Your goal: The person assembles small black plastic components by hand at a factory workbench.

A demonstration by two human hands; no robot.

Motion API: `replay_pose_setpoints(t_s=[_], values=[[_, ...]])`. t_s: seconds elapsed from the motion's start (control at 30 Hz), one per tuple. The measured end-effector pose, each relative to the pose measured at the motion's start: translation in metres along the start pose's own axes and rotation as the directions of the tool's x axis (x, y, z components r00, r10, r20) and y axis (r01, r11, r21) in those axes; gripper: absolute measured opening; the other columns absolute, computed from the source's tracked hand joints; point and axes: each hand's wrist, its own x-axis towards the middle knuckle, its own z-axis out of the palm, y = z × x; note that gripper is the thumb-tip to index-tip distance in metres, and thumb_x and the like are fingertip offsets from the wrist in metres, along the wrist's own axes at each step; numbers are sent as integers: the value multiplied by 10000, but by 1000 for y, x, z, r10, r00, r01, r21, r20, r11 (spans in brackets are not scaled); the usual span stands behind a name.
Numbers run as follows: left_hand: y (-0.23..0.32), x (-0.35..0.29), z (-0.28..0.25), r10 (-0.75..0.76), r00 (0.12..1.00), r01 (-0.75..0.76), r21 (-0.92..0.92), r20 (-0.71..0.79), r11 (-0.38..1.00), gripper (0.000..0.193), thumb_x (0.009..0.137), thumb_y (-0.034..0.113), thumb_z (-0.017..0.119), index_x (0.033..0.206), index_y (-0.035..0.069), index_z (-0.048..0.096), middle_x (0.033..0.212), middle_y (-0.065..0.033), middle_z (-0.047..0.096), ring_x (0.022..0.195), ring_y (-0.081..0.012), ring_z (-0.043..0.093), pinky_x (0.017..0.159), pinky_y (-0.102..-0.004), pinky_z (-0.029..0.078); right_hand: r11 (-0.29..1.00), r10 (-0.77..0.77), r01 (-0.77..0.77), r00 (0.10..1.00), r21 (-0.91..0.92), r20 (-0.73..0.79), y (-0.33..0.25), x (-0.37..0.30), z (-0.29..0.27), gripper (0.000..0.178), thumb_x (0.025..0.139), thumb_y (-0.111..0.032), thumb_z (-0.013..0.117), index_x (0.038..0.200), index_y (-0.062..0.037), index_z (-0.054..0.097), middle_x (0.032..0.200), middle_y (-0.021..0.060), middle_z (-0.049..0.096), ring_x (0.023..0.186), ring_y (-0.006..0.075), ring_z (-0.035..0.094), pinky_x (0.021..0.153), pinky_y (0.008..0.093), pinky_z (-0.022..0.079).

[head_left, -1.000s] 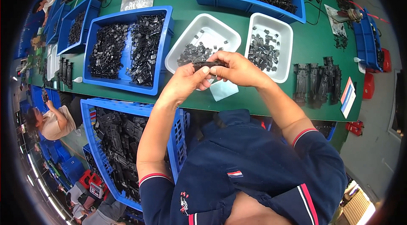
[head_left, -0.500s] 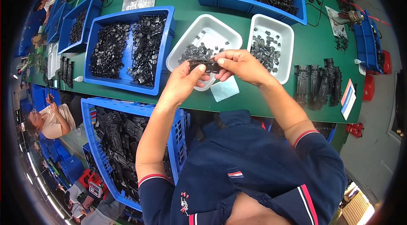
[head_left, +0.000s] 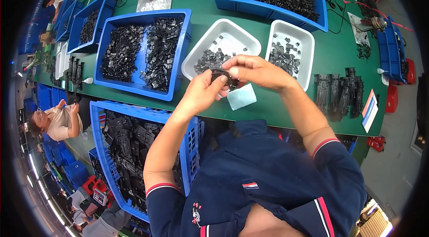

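My left hand [head_left: 204,92] grips a black plastic part [head_left: 230,81] between thumb and fingers, in front of the left white tray [head_left: 188,63]. Bent over the part's upper edge, my right hand [head_left: 251,72] has its thumb and fingertips closed against it; whether a small piece is pinched there is hidden. Small black pieces [head_left: 211,59] lie in that tray behind my hands. More of them [head_left: 284,58] are in the right white tray [head_left: 307,65]. A pale blue sheet [head_left: 242,97] lies on the green table just below the part.
Left of the trays stands a blue bin [head_left: 137,88] of small black parts; another bin [head_left: 268,11] sits at the back. Assembled black frames [head_left: 339,92] lie at the right beside a card [head_left: 369,111]. A blue crate [head_left: 99,136] of black parts is below left. A co-worker [head_left: 60,123] sits further left.
The black part has turned from level to tilted, its right end lower. My right fingers have curled over its top edge. The whole view has shifted slightly.
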Motion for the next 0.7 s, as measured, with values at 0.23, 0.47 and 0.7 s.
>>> replay_pose_setpoints(t_s=[0.23,0.47,0.7], values=[[23,-18,4,-175,966,156,112,189,981,241,932,258,464,925,27,529,725,-7,572,589,-78,552,522,-225,449,867,115,49,949,-496,294,-10,-2,4,432,875,-423,566,916,6,580,798,47,614,689,127,553,603,271,475],[61,-69,16,-108,825,36,139,555,990,304,928,295,453,808,20,508,602,-50,508,522,-138,488,505,-288,408,951,181,42,727,-306,663,-44,-53,24,381,946,-369,454,881,-3,543,726,60,567,685,132,529,618,293,452],[73,-109,26,-23,744,267,-266,668,926,305,927,193,443,673,26,423,533,-53,435,466,-148,412,463,-302,342,957,-105,275,626,-93,773,-44,-78,31,352,955,-231,431,685,-7,401,532,147,407,512,339,425,505,399,325]])
